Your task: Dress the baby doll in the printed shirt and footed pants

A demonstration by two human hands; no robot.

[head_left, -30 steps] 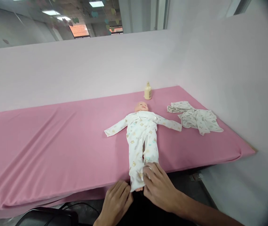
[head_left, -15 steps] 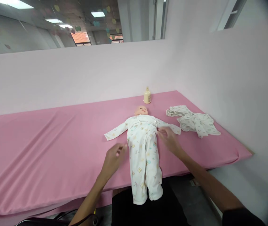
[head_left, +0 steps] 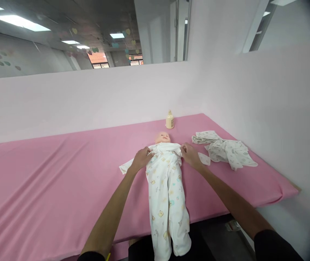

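Note:
A baby doll lies on its back, head toward the wall, wearing a white printed long-sleeved top and matching pants. The pant legs hang over the table's near edge. At one side of the doll's chest, my left hand pinches the top's lower edge. Across from it my right hand pinches the same edge between thumb and fingers. Between the hands the edge is raised, with a plain white band showing. Both sleeves are spread outward, partly hidden behind my hands.
A pink sheet covers the table. A cream pump bottle stands beyond the doll's head. Crumpled printed baby clothes lie at the right. White walls border the far and right sides, with a mirror or window above.
Both hands have moved up to the doll's chest and taken hold of the top's lower edge, which is now lifted. The view has tilted slightly upward.

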